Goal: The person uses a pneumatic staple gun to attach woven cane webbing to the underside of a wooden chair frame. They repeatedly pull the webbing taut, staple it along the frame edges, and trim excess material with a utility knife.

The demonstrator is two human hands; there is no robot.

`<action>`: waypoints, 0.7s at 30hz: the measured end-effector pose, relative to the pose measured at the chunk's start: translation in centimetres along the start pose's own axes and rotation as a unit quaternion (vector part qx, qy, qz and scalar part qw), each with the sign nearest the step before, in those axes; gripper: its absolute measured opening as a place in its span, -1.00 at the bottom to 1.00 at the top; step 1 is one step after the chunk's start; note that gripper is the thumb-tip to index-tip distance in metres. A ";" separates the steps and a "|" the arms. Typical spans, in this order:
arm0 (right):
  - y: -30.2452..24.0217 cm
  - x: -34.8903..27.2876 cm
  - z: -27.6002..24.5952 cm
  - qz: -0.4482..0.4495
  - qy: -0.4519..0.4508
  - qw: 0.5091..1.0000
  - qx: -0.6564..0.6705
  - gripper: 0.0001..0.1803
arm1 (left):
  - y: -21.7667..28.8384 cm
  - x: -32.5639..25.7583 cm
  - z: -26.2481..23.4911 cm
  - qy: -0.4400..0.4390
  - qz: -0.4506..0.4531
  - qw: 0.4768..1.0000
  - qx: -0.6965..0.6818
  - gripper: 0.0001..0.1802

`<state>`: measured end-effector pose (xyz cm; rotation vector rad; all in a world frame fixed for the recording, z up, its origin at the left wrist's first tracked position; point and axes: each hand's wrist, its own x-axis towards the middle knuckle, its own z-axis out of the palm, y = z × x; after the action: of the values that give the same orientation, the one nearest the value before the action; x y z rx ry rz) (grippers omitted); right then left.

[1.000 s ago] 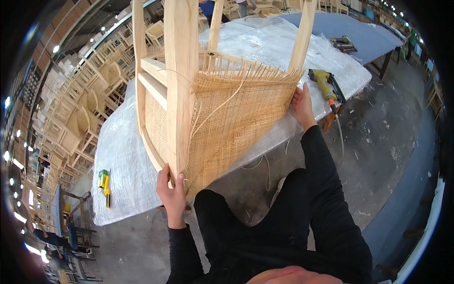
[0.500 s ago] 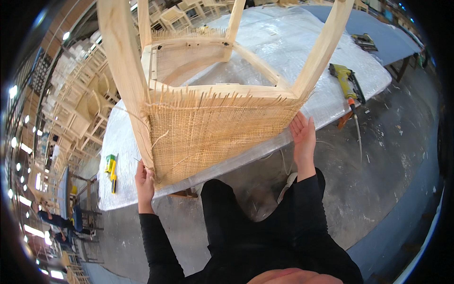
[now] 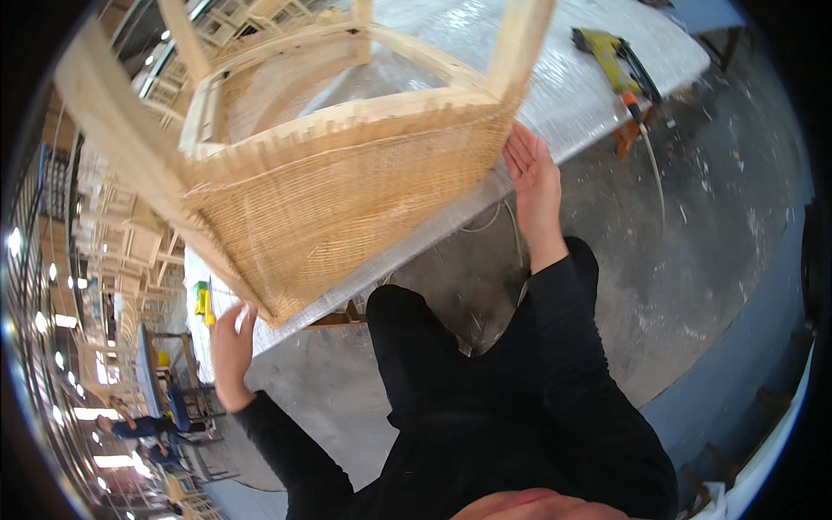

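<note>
A pale wooden chair frame (image 3: 143, 130) lies tipped on the plastic-wrapped tabletop, its legs pointing up and away. Woven cane webbing (image 3: 347, 191) covers its near face, with a ragged fringe along the upper rail. My right hand (image 3: 536, 186) is open, palm up and fingers outstretched, against the right end of the webbed face. By the lower left corner of the chair is my left hand (image 3: 232, 351), slightly blurred, thumb and fingers apart with nothing visible between them. Just beyond it lies a small green and yellow item (image 3: 202, 299), partly hidden.
A yellow-green pneumatic nail gun (image 3: 614, 61) with a hose (image 3: 654, 165) lies at the table's right edge. Clear plastic wrap (image 3: 598, 113) covers the tabletop. Stacked wooden chairs (image 3: 126, 217) fill the left background, where other people (image 3: 139, 426) work farther off.
My left hand has come off the chair's lower left corner and moved left and down. The chair sits further left and higher in view. My right hand stays at its right end.
</note>
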<state>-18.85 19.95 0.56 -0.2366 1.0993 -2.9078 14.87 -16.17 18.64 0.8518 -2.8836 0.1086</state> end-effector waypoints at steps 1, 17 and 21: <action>0.5 -1.6 -0.9 -0.055 0.041 0.997 -0.042 -0.33 | 5.1 -0.8 -3.2 -0.100 -0.060 0.985 0.123 -0.61; 11.4 -12.5 -17.1 0.241 -0.173 0.746 -0.597 -0.42 | 47.7 11.7 1.0 0.212 0.721 0.588 0.300 -0.85; 9.7 -12.8 -14.8 0.266 -0.151 0.790 -0.532 -0.47 | 48.2 14.1 1.1 0.150 0.640 0.600 0.456 -0.86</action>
<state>-8.72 23.35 -18.46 -0.3042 2.1360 -1.4396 -23.22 16.58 18.07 -1.2873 -2.2442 1.6700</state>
